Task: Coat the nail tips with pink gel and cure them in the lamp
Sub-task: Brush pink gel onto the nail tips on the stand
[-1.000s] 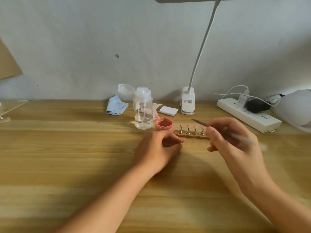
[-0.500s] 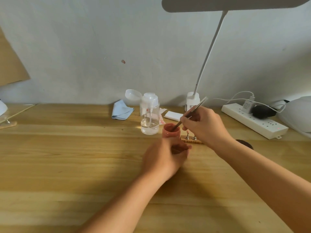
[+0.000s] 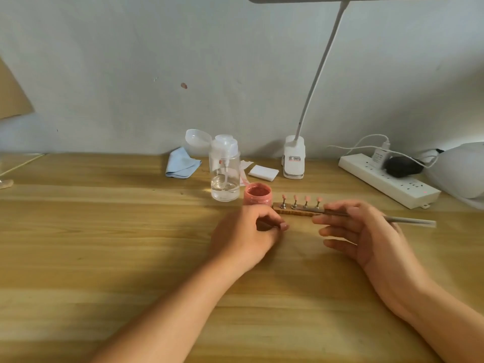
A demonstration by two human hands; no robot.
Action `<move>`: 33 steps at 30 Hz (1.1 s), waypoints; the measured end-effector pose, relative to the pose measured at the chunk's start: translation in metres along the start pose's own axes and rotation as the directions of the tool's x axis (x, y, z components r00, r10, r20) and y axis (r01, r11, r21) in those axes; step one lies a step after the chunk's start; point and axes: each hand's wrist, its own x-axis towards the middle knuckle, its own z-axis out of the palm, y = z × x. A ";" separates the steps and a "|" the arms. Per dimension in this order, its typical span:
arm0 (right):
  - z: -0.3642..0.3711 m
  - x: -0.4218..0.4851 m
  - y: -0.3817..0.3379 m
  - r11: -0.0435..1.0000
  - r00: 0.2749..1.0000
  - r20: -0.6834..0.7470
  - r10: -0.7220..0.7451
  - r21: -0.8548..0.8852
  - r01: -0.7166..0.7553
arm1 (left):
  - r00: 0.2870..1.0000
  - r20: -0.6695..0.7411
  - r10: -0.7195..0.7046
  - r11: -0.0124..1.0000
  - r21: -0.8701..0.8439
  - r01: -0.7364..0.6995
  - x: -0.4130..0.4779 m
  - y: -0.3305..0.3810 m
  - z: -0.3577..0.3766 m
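Currently four pink nail tips (image 3: 295, 197) on one holder (image 3: 289, 211), just beside one gel jar (image 3: 258, 195). Right hand (image 3: 366, 231) pinches one brush (image 3: 408, 220) and hides the holder's right end. Left hand (image 3: 245, 231) curled, grip unclear. Curing lamp (image 3: 463, 171) far right on counter (image 3: 104, 244).

A wooden counter (image 3: 104, 244) with a pale plank grain is seen running back to a grey wall. Along its rear edge a crumpled blue cloth (image 3: 182, 163) is laid at the left. A clear pump bottle (image 3: 225, 176) with its cap flipped open is stood just right of the cloth. White pads (image 3: 263, 172) are placed between the bottle and the white clip base of a desk lamp (image 3: 294, 161). Further right a white power strip (image 3: 387, 180) is laid at an angle, and a white domed curing lamp (image 3: 461, 171) is set beside it at the right edge. Nearer the front, an open jar of pink gel (image 3: 258, 195) is set just beside the bottle. A wooden holder (image 3: 288, 211) bearing four pink nail tips (image 3: 295, 197) is laid immediately right of the jar.
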 end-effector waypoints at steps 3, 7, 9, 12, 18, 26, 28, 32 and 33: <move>0.002 0.000 0.003 0.996 1.000 0.007 -0.028 -0.089 0.028 | 1.000 -0.003 0.013 1.000 -0.020 -0.013 0.000 -0.002 0.001; 0.004 -0.001 0.009 0.984 0.999 0.006 -0.053 -0.169 0.053 | 0.999 -0.018 0.027 1.000 -0.002 -0.027 0.000 -0.003 0.003; 0.005 -0.001 0.008 0.986 0.998 0.020 -0.052 -0.160 0.055 | 0.999 -0.019 0.042 0.999 0.002 -0.042 0.000 -0.002 0.003; 0.006 0.000 0.007 0.986 0.998 0.014 -0.062 -0.153 0.064 | 0.999 -0.024 0.045 0.999 0.002 -0.045 0.000 -0.002 0.002; 0.007 -0.003 0.007 0.976 0.993 0.103 -0.058 -0.205 0.078 | 1.000 -0.012 0.024 0.999 0.035 -0.024 -0.002 0.001 0.001; 0.007 -0.002 0.008 0.965 0.990 0.116 -0.077 -0.241 0.103 | 1.000 -0.003 0.015 0.998 0.056 -0.015 -0.002 0.003 0.000; 0.007 -0.002 0.009 0.963 0.989 0.123 -0.082 -0.248 0.110 | 1.000 -0.007 0.014 0.998 0.061 -0.014 -0.002 0.003 0.000; 0.006 -0.002 0.010 0.962 0.989 0.119 -0.084 -0.249 0.111 | 1.000 -0.012 0.020 0.998 0.065 -0.020 -0.001 0.002 0.001; 0.006 -0.001 0.010 0.962 0.990 0.117 -0.084 -0.250 0.112 | 1.000 -0.013 0.019 0.998 0.067 -0.018 -0.001 0.001 0.001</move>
